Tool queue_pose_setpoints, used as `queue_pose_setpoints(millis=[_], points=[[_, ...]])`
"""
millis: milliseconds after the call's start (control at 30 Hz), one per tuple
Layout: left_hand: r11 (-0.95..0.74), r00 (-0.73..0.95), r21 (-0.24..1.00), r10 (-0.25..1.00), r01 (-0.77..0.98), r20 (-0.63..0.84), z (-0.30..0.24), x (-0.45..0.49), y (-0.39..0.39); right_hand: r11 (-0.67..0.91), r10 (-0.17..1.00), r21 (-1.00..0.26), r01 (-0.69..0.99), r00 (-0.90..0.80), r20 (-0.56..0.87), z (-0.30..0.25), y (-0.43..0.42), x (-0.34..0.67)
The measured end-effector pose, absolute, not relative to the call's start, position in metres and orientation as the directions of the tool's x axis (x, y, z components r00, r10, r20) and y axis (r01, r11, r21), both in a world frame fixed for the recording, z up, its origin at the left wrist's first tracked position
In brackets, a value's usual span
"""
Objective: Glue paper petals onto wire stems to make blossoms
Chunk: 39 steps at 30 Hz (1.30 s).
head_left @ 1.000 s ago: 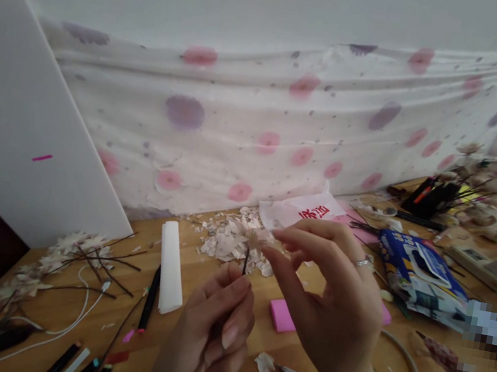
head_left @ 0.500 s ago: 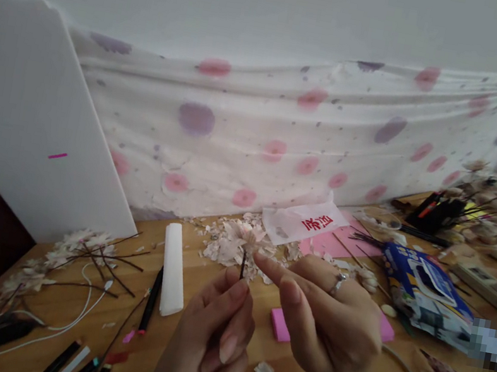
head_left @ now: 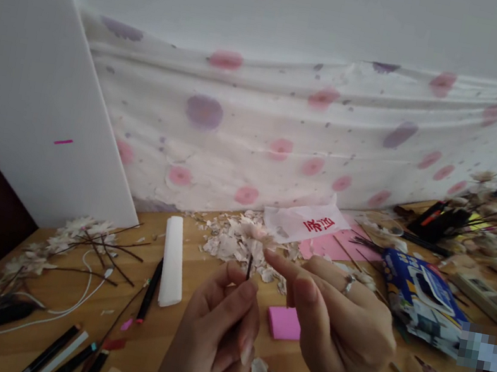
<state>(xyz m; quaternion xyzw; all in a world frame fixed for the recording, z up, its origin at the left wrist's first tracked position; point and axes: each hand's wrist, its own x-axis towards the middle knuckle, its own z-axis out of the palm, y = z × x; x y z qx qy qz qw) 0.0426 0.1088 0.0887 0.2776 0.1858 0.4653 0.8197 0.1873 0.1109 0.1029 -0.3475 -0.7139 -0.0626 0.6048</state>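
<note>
My left hand (head_left: 216, 340) is closed in a pinch on a thin dark wire stem (head_left: 248, 270) that stands upright. A small pale pink paper flower (head_left: 255, 233) tops the stem. My right hand (head_left: 338, 330), with a ring on one finger, hovers just right of the stem. Its forefinger and thumb are stretched toward the flower's base, close to touching it, and nothing sits in that hand. Behind the flower lies a heap of pale petal scraps (head_left: 233, 244) on the wooden table (head_left: 154, 336).
A white roll (head_left: 172, 260), a pink pad (head_left: 284, 322), dark pens (head_left: 68, 362), finished flower stems (head_left: 74, 245), a white cable and a blue packet (head_left: 421, 297) lie about. A white board (head_left: 32, 103) leans at left; spotted cloth (head_left: 286, 135) hangs behind.
My right hand dropped from above the flower to beside the stem, fingers stretching out. The view shifted slightly; my left hand kept its pinch on the stem.
</note>
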Motion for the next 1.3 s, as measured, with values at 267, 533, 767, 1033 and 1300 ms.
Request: queue_pose_setpoints(millis=[267, 533, 767, 1033, 1300], points=[[0.471, 0.519, 0.613, 0.847, -0.634, -0.114, 0.099, 0.047, 0.109, 0.739, 0.425, -0.335, 0.585, -0.019, 0.905, 0.100, 0.112, 0.187], [0.475, 0.524, 0.609, 0.844, -0.635, -0.112, 0.099, 0.045, 0.109, 0.716, 0.415, -0.332, 0.614, 0.008, 0.910, 0.101, 0.111, 0.186], [0.475, 0.553, 0.601, 0.831, -0.642, -0.066, 0.096, 0.046, 0.111, 0.715, 0.444, -0.349, 0.606, -0.007, 0.896, 0.101, 0.113, 0.186], [0.490, 0.574, 0.576, 0.818, -0.654, -0.045, 0.088, 0.040, 0.112, 0.728, 0.434, -0.345, 0.593, -0.008, 0.901, 0.102, 0.113, 0.186], [0.493, 0.575, 0.601, 0.815, -0.629, -0.068, 0.091, 0.042, 0.111, 0.720, 0.463, -0.353, 0.597, -0.034, 0.886, 0.101, 0.112, 0.187]])
